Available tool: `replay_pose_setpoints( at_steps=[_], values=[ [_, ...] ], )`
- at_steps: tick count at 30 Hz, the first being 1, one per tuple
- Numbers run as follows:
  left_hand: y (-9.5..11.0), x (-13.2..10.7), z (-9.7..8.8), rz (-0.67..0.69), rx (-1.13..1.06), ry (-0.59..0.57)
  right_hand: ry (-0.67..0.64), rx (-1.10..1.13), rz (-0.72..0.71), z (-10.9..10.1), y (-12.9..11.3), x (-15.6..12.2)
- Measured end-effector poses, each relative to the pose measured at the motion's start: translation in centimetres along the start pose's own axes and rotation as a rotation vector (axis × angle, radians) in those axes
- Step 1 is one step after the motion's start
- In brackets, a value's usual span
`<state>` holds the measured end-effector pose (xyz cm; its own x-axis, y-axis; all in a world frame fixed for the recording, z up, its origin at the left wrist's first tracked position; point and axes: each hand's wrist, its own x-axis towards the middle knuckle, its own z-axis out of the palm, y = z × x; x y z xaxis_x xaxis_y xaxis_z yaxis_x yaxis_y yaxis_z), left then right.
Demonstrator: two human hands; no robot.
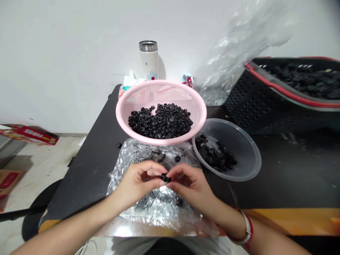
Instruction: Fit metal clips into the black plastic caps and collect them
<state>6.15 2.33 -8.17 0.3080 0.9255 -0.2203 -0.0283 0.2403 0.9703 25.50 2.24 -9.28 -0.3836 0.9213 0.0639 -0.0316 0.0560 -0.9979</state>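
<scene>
Above a clear plastic bag (124,170) of thin metal pieces, my left hand (142,177) and my right hand (190,184) meet fingertip to fingertip. Both pinch a small black round part (165,178); whether it is one piece or two pressed together I cannot tell. A loose black cap (177,159) lies on the bag just beyond my fingers. Behind the bag stands a pink mesh basket (160,142) filled with many similar small black caps (159,124). To its right, a clear plastic bowl (247,159) holds black pieces (217,154).
A black crate (239,95) with red handles, heaped with black parts, stands at the right. Clear plastic sheeting (239,42) rises beside it. A white bottle (149,62) is by the wall. One stray black cap (118,145) lies on the black table (87,166). Boxes sit on the floor at left.
</scene>
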Motion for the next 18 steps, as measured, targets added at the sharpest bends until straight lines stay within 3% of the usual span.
replay_pose_setpoints(
  at_steps=[4, 9, 18],
  values=[
    [0.1, 0.0, 0.2, 0.006, 0.011, 0.004, -0.012, 0.181, 0.130, 0.2, -0.1, 0.2],
    [0.1, -0.2, 0.4, 0.108, 0.098, 0.023, -0.030, 0.414, 0.306, 0.2, -0.7, 0.4],
    [0.1, -0.4, 0.8, 0.476, 0.391, 0.055, -0.070, 0.509, 0.286, 0.0, -1.1, 0.2]
  ],
)
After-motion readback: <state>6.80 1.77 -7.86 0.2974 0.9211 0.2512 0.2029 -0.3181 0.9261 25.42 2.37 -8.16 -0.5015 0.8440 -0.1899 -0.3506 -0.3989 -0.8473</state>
